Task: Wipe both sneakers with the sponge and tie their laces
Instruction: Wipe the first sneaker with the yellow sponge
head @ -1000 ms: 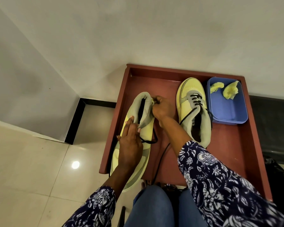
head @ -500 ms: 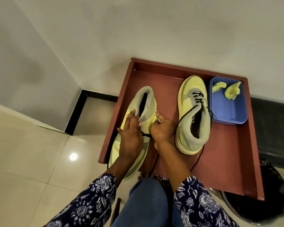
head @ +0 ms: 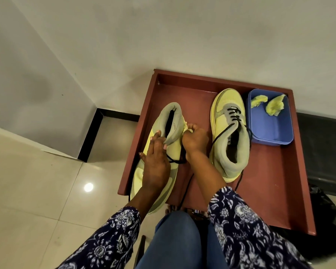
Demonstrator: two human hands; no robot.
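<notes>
Two yellow-and-grey sneakers lie on a red-brown tray (head: 270, 181). The left sneaker (head: 174, 152) points its toe toward me and overhangs the tray's front left edge. My left hand (head: 155, 167) lies along its side, fingers and thumb pinching the grey collar. Against the sneaker's right side, just below the collar, my right hand (head: 195, 140) grips a small yellow sponge piece (head: 186, 128). A loose black lace (head: 176, 162) crosses under my wrists. The right sneaker (head: 229, 105) stands untouched, toe away, its black lace trailing off the heel.
A blue plastic tub (head: 270, 131) at the tray's back right holds two yellow sponge pieces (head: 275, 107). A white wall runs behind the tray, a black bag (head: 330, 233) lies at the right, and tiled floor spreads to the left. My knee in blue jeans is below the tray.
My right hand has slid with the sponge up the left sneaker's side, from mid-shoe to just under the collar. My left hand keeps its hold on the collar.
</notes>
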